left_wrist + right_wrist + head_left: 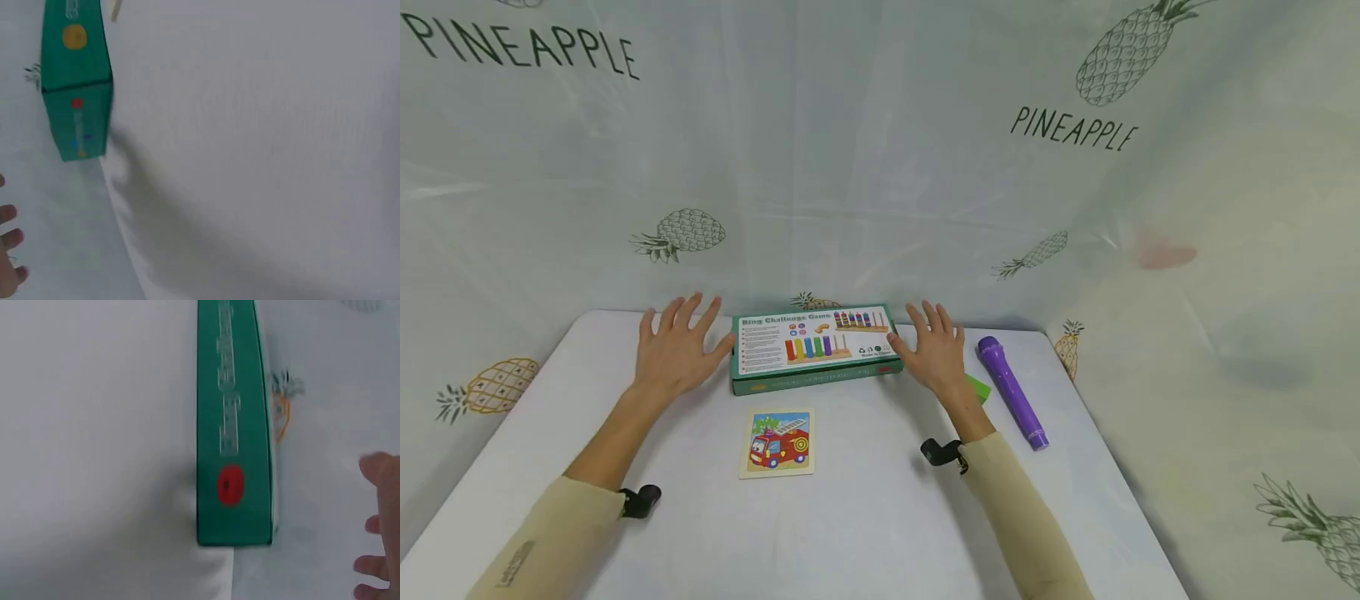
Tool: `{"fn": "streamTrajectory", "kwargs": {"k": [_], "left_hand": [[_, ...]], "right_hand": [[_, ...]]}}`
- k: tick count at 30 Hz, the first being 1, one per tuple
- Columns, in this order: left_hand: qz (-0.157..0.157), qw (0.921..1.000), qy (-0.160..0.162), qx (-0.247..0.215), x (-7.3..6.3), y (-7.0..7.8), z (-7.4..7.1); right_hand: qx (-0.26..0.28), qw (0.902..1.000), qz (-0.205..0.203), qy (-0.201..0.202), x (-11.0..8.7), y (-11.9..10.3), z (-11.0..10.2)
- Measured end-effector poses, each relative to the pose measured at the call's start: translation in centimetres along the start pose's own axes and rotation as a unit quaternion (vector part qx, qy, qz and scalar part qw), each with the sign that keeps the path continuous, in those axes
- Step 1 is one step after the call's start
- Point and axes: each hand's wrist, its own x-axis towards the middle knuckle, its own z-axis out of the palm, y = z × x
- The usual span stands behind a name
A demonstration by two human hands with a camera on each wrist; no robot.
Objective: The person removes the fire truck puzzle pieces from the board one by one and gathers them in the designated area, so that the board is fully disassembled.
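A green and white Ring Challenge Game box [816,346] lies flat near the back of the table. My left hand [676,352] hovers by its left end with fingers spread, and my right hand [934,354] is at its right end, fingers extended. In the left wrist view there is space between the hand [9,250] and the box's green end [78,122]. The right wrist view likewise shows the thumb and fingers [378,565] apart from the box [234,437]. A square fire-truck picture puzzle [777,442] lies in front of the box.
To the right lies a purple toy microphone [1012,392], slanting toward the table's right edge. A bright green object [978,388] is partly hidden behind my right wrist. A pineapple-print curtain [865,167] hangs behind the white table [850,533].
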Motion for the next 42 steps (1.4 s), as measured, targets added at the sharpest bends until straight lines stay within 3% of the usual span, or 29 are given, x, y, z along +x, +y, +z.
{"fn": "streamTrajectory", "kwargs": {"k": [3, 6, 10, 14, 17, 23, 29, 42], "left_hand": [[0.025, 0.9988, 0.024, -0.033, -1.1, 1.5, -0.6], [0.078, 0.9950, 0.013, -0.060, -2.7, 3.5, -1.2], [0.131, 0.9867, -0.048, -0.084, -4.8, 5.4, -1.0], [0.129, 0.9816, -0.116, -0.080, -6.2, 6.0, 0.3], [0.128, 0.9788, -0.146, -0.064, -6.9, 5.9, 1.3], [0.164, 0.9725, -0.158, -0.050, -7.7, 5.5, 2.1], [0.167, 0.9720, -0.159, -0.047, -7.8, 5.6, 2.1], [0.160, 0.9652, -0.197, -0.061, -7.5, 5.7, 1.3]], "right_hand": [[0.098, 0.9950, -0.020, 0.004, -1.4, -1.7, 0.1], [0.176, 0.9832, -0.036, -0.030, -3.1, -3.6, 0.6], [0.213, 0.9685, -0.056, -0.116, -5.1, -6.1, 2.2], [0.235, 0.9500, -0.058, -0.197, -6.5, -8.3, 3.9], [0.243, 0.9404, -0.055, -0.232, -7.0, -9.6, 4.9], [0.177, 0.9525, -0.067, -0.239, -7.5, -11.2, 6.1], [0.124, 0.9658, -0.052, -0.221, -8.0, -12.2, 6.3], [0.102, 0.9699, -0.051, -0.215, -8.2, -12.8, 6.3]]}}
